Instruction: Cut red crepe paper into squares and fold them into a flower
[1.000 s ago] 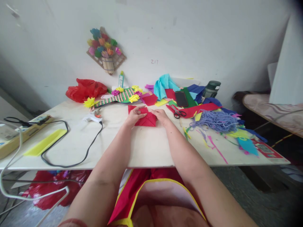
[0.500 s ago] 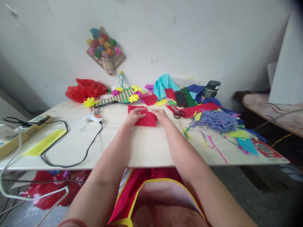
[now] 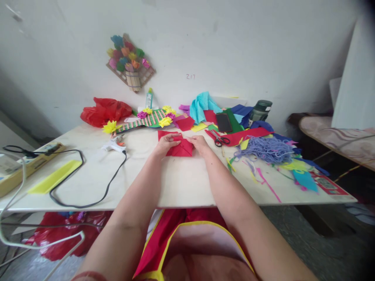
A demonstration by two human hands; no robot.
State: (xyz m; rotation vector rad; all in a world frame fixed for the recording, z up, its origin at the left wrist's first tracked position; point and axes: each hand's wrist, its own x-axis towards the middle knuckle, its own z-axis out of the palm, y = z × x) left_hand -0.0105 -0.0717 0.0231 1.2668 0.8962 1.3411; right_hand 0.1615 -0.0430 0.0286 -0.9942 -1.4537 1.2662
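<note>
My left hand (image 3: 164,144) and right hand (image 3: 200,143) press flat, fingers spread, on the light, limp, crease-holding red paper (image 3: 181,148); best held at its folded edges.

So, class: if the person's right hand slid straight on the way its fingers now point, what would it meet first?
The right hand points left across the folded red paper, so it would probably meet the left hand first.
</note>
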